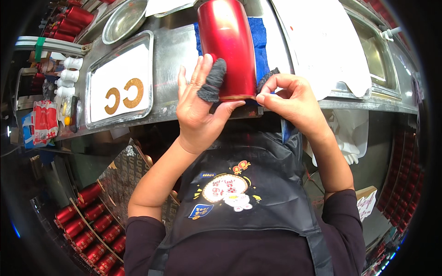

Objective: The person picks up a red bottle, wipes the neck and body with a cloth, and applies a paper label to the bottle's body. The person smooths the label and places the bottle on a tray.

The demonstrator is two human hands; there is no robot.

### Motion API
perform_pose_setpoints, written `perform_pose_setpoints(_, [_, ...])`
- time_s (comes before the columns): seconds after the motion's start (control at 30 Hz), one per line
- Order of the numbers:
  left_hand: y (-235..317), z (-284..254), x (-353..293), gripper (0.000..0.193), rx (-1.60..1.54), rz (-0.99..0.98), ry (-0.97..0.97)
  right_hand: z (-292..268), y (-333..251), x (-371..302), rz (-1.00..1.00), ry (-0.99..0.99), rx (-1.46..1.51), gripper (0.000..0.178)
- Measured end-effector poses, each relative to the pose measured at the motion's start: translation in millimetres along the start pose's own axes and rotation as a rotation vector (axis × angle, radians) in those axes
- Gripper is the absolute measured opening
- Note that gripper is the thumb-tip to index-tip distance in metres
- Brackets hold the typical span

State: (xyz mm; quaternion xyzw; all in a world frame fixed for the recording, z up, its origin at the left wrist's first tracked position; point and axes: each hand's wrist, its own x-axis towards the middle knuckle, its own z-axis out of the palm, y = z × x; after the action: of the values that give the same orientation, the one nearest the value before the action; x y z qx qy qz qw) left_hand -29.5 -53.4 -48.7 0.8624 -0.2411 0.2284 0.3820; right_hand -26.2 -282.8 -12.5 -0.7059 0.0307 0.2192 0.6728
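A glossy red cylinder [229, 50], like a metal canister, lies on its side on a blue cloth [259, 37], its near end at the bench edge. A thin gold-brown band [235, 97] shows along that end. My left hand [195, 108] steadies the cylinder: dark-wrapped index finger along its left side, thumb against the near rim, other fingers stretched. At the right corner of the rim, my right hand [297, 101] makes a pinch with thumb and index finger; what sits in the pinch is too small to make out. Dark wrapping covers one of its fingertips too.
Left of the cylinder, a metal tray [151, 78] holds a white sheet with two gold-brown C-shaped pieces [133, 93]. Behind it sits a round metal bowl [124, 23]. A white board [324, 41] and a metal basin [377, 55] are at right. Red canisters [94, 230] stand lower left.
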Motion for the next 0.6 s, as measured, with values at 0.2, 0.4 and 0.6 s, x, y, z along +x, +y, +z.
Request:
perform_pose_setpoints(0.2, [-6.1, -12.4, -37.4, 0.061, -0.039, -0.096, -0.022, 5.8, -25.6, -9.9, -0.035, -0.012, 0.042, 0.010])
perform_pose_setpoints(0.4, [-3.4, -3.7, -56.4, 0.049, -0.064, -0.143, -0.039, 9.2, -36.6, -19.0, -0.135, -0.040, -0.029, 0.010])
perform_pose_setpoints(0.6, [-0.1, 0.9, -57.0, 0.046, -0.006, -0.117, -0.031, -2.4, -29.6, -17.6, -0.111, 0.040, -0.169, 0.010])
